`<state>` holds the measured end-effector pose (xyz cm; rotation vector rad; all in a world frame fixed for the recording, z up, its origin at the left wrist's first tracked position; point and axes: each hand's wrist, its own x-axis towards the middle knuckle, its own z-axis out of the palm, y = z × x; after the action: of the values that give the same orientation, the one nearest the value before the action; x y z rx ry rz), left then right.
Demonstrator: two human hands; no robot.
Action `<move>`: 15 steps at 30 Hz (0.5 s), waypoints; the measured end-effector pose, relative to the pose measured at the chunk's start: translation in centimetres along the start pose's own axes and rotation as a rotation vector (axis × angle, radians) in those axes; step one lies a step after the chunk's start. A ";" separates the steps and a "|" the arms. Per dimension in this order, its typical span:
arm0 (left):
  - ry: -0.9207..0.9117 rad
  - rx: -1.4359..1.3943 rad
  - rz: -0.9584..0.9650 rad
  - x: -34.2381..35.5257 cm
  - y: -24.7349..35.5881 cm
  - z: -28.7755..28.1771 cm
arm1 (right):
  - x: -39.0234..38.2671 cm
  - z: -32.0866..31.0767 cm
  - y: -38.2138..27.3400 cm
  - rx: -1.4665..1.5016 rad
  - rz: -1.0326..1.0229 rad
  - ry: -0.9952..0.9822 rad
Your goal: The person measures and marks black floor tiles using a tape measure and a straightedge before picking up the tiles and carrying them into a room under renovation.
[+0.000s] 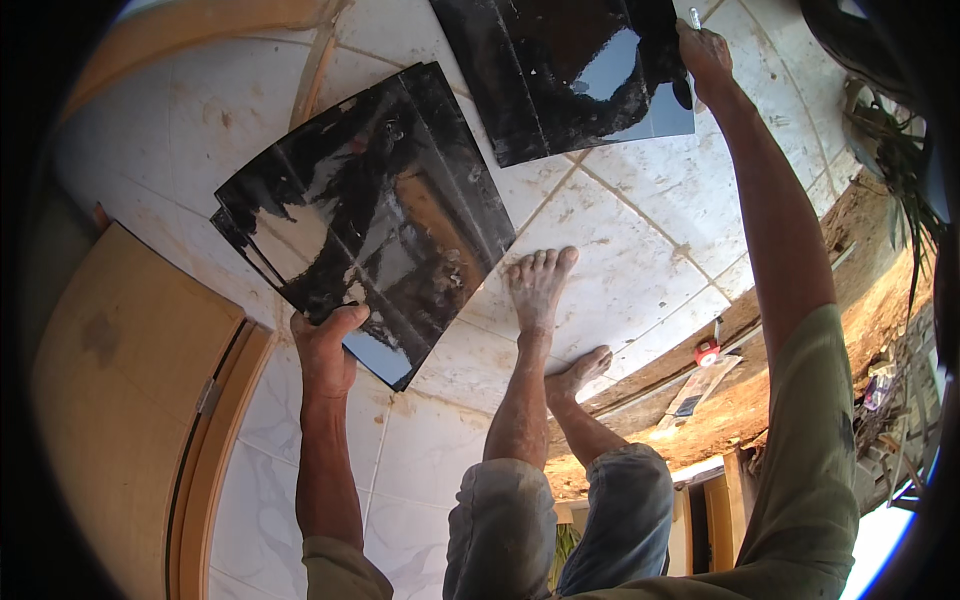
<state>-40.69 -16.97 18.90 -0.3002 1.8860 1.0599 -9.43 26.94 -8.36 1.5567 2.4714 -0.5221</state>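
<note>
Glossy black four-sided panel [385, 225] lies up-right of our L hand [326, 352], clamped on its edge; R hand [706, 56] farther, by 2nd glossy black panel [555, 85], grip unclear.

Brown-smeared white tiles [640, 165] make up the floor [610, 240] — its joints brownish. 2 bare feet [537, 290] stand on it, toward its edge. 2 glossy black panels [385, 215] [575, 85] overlie it — whether resting or raised, I cannot tell.
</note>
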 end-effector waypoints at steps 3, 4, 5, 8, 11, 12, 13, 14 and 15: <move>-0.017 0.016 -0.014 0.3 -0.1 -0.4 | 0.3 0.3 -1.3 0.495 0.326 -0.109; -0.016 0.015 -0.010 0.2 -0.1 -0.3 | 0.2 0.5 -1.5 0.497 0.323 -0.107; -0.011 0.026 -0.025 0.2 0.1 -0.3 | 0.1 0.6 -1.7 0.572 0.397 -0.079; -0.008 0.039 -0.034 0.1 0.2 -0.4 | -0.7 0.2 -3.3 0.743 0.503 -0.049; -0.026 0.029 -0.033 0.4 0.0 -0.4 | 0.1 -1.7 -2.3 0.772 0.578 -0.120; -0.030 0.020 -0.038 0.6 0.0 -0.3 | 0.5 -2.2 -1.5 0.712 0.616 -0.201; -0.024 0.017 -0.039 0.6 0.0 -0.4 | 0.2 -2.9 -2.1 0.711 0.611 -0.206; -0.006 0.027 -0.035 0.2 0.2 -0.3 | -0.8 -4.2 -3.4 0.760 0.461 -0.244; 0.012 0.033 -0.030 -0.1 0.3 -0.5 | -2.0 -5.9 -5.0 0.804 0.306 -0.280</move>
<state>-41.10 -17.16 19.19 -0.3162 1.9024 1.0078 -12.76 25.55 -1.25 1.8784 1.8351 -1.6745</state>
